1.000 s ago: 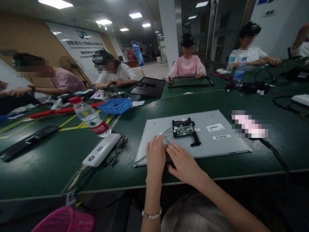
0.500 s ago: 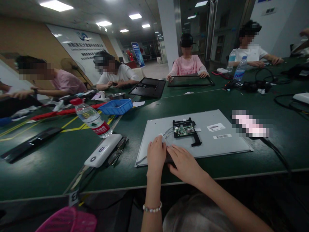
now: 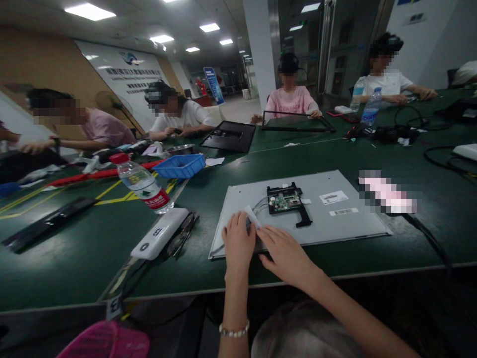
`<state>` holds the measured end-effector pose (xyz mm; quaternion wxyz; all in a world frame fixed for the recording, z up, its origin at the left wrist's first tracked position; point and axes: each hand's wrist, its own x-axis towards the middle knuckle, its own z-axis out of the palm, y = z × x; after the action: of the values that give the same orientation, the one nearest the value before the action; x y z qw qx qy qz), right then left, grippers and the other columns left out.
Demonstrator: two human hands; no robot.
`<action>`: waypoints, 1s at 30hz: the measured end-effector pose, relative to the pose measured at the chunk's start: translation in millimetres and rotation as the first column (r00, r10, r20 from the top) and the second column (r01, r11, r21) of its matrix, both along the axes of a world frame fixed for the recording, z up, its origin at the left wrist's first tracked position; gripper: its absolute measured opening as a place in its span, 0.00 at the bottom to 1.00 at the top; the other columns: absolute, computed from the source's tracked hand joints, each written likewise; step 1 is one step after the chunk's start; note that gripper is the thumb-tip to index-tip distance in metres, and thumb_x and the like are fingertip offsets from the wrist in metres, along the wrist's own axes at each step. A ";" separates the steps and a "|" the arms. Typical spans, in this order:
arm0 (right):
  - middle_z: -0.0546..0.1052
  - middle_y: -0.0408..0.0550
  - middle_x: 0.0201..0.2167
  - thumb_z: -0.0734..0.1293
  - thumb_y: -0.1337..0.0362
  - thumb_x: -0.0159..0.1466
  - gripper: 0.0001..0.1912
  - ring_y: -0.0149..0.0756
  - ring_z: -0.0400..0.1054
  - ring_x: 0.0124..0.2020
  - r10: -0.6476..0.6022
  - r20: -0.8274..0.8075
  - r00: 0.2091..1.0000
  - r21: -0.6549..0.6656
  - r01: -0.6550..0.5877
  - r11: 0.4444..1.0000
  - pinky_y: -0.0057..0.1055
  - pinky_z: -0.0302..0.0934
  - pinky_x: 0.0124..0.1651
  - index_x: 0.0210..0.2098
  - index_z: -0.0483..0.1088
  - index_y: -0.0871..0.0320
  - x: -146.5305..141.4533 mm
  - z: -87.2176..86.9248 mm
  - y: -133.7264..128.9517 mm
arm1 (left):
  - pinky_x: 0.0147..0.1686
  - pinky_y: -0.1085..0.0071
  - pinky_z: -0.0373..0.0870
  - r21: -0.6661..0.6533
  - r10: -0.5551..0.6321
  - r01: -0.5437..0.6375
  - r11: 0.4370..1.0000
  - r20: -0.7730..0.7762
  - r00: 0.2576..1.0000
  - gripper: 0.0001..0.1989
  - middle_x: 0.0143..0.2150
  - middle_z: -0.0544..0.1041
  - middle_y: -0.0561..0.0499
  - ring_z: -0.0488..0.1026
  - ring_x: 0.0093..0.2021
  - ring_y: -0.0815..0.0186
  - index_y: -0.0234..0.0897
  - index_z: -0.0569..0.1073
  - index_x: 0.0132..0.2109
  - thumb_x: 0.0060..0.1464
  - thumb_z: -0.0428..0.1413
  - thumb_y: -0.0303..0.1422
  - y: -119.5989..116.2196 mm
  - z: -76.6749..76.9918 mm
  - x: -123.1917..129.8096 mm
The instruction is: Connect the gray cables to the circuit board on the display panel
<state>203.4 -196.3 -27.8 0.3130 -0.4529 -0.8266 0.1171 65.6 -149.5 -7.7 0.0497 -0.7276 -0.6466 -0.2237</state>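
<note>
Circuit board (image 3: 284, 201) on panel (image 3: 316, 226) — bottle (image 3: 143, 184) left.

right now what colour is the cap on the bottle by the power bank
Red: the cap shows best in the head view.

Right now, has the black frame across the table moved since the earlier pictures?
Yes. Judged against the black cover lying beside it, the black frame has shifted slightly right in view, and its far edge stands higher.

Flat on the green tabletop (image 3: 194, 268), a grey rectangular panel (image 3: 320, 221) with two white labels (image 3: 333, 198). Atop it, a green circuit board (image 3: 285, 202) in a black bracket (image 3: 303, 216), thin grey cables (image 3: 260, 201) at its left, near a whitish strip (image 3: 252, 215).
</note>
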 end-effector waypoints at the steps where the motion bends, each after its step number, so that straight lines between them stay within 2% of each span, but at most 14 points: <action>1: 0.67 0.57 0.58 0.62 0.65 0.61 0.26 0.45 0.56 0.61 0.000 -0.003 1.000 0.003 0.000 1.000 0.45 0.53 0.62 0.58 0.60 0.64 0.0 0.2 0.2 | 0.54 0.56 0.61 0.028 -0.010 0.009 1.000 0.023 1.000 0.14 0.55 0.70 0.41 0.64 0.57 0.55 0.36 0.69 0.50 0.58 0.49 0.30 -0.4 0.4 -0.5; 5: 0.68 0.57 0.56 0.63 0.66 0.60 0.24 0.44 0.57 0.60 -0.004 -0.008 1.000 0.010 0.004 1.000 0.44 0.54 0.62 0.56 0.62 0.64 0.2 3.2 0.2 | 0.55 0.59 0.62 0.114 -0.105 0.097 0.989 0.068 0.992 0.13 0.50 0.72 0.44 0.67 0.53 0.58 0.37 0.71 0.46 0.57 0.47 0.25 -1.9 2.1 -0.8; 8: 0.68 0.57 0.56 0.63 0.66 0.60 0.24 0.45 0.58 0.60 -0.005 -0.004 1.000 0.014 0.005 1.000 0.43 0.53 0.62 0.56 0.63 0.65 0.3 5.2 -0.4 | 0.56 0.59 0.60 0.093 -0.152 0.149 0.985 0.034 0.988 0.14 0.50 0.73 0.44 0.66 0.55 0.59 0.36 0.72 0.45 0.57 0.44 0.23 -3.2 2.2 0.7; 14: 0.69 0.58 0.55 0.64 0.66 0.60 0.23 0.45 0.58 0.60 -0.006 -0.020 1.000 0.007 0.006 1.000 0.45 0.54 0.61 0.55 0.63 0.63 0.7 5.1 -0.7 | 0.62 0.52 0.48 -0.014 -0.108 0.107 0.994 -0.030 0.994 0.16 0.54 0.73 0.46 0.62 0.60 0.60 0.38 0.70 0.49 0.59 0.43 0.24 -5.9 -1.8 3.7; 22: 0.68 0.58 0.56 0.63 0.66 0.60 0.25 0.44 0.57 0.60 -0.006 -0.003 1.000 0.003 0.006 1.000 0.43 0.53 0.62 0.56 0.62 0.66 0.7 4.5 0.0 | 0.60 0.50 0.50 -0.072 -0.098 0.098 0.993 -0.010 0.995 0.16 0.56 0.71 0.44 0.60 0.62 0.59 0.39 0.68 0.52 0.60 0.43 0.25 -4.8 -4.1 4.2; 30: 0.68 0.58 0.56 0.64 0.66 0.60 0.25 0.44 0.58 0.60 0.002 -0.013 1.000 0.000 -0.002 1.000 0.44 0.53 0.62 0.57 0.62 0.64 1.2 2.4 -0.4 | 0.60 0.48 0.51 -0.087 -0.086 0.086 0.992 -0.001 0.996 0.17 0.57 0.70 0.44 0.59 0.62 0.58 0.40 0.68 0.52 0.59 0.44 0.25 -6.0 -4.8 4.8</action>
<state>204.6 -196.6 -25.5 0.3184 -0.4512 -0.8249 0.1206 70.5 -155.5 -12.4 0.0099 -0.7568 -0.6237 -0.1953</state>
